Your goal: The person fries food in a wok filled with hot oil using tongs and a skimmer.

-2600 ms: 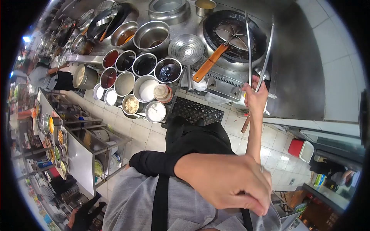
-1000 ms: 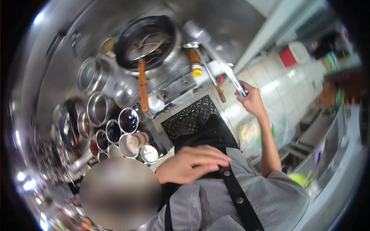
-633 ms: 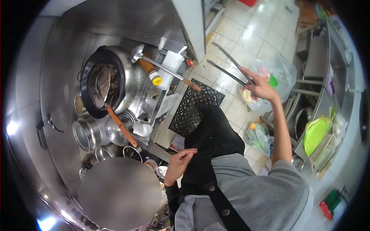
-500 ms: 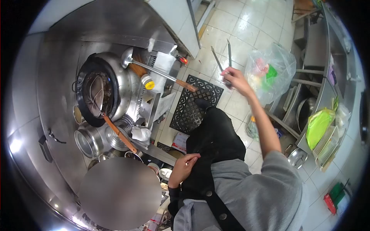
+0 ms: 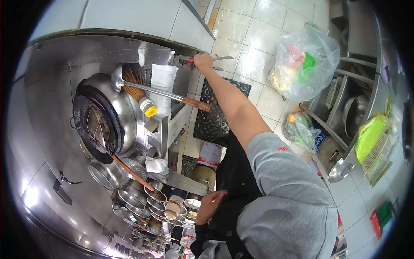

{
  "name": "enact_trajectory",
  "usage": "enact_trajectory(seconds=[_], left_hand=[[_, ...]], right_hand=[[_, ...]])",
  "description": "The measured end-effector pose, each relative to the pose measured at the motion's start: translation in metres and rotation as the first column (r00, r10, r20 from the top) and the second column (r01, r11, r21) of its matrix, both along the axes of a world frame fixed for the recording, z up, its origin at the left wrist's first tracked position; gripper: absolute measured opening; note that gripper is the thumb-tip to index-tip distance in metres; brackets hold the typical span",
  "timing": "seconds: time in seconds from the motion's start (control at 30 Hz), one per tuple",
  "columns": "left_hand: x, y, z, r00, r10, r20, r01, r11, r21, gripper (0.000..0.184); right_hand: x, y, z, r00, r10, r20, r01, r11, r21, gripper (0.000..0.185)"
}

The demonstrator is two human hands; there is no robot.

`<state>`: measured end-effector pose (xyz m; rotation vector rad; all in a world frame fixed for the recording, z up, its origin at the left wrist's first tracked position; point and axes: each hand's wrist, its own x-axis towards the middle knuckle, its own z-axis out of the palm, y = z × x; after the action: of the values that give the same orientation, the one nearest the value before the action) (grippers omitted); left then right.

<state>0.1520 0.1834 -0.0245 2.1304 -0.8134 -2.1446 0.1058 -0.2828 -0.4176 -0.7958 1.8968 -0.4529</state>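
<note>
My right hand (image 5: 202, 63) is closed around metal tongs (image 5: 225, 58), at the front far corner of the stove counter. The tongs' arms point right over the tiled floor, partly hidden by the hand. Close by on the counter lie a white cloth (image 5: 163, 82) and a ladle (image 5: 196, 104) whose wooden handle sticks out past the edge. My left hand (image 5: 210, 206) rests low by my black apron, fingers loosely curled together, with nothing visible in them. A wok (image 5: 123, 114) stands on the counter, with a wooden-handled strainer (image 5: 131, 172) lying across it.
Several metal pots (image 5: 131, 196) crowd the near counter. A brush (image 5: 134, 88) and a yellow-capped jar (image 5: 149, 109) sit beside the wok. A clear plastic bag (image 5: 308, 64) and a smaller bag (image 5: 299, 131) are on the floor by the right-hand shelves. A black mat (image 5: 239, 88) lies below.
My right hand has swung left with the tongs, from over the floor near the plastic bag to the counter corner. My left hand stays at my waist. The view has shifted.
</note>
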Motion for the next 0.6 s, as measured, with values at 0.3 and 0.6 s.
enact_trajectory(seconds=[0.3, 0.6], left_hand=[[0.005, 0.022, -0.020, 0.992, 0.128, -0.019, -0.124, 0.983, 0.135, 0.032], [-0.001, 0.025, -0.023, 0.992, 0.125, -0.028, -0.120, 0.985, 0.121, 0.031]], right_hand=[[0.035, -0.013, -0.036, 0.994, -0.111, 0.020, 0.109, 0.990, 0.091, 0.044], [0.033, -0.013, -0.021, 0.983, -0.179, 0.033, 0.172, 0.974, 0.146, 0.045]])
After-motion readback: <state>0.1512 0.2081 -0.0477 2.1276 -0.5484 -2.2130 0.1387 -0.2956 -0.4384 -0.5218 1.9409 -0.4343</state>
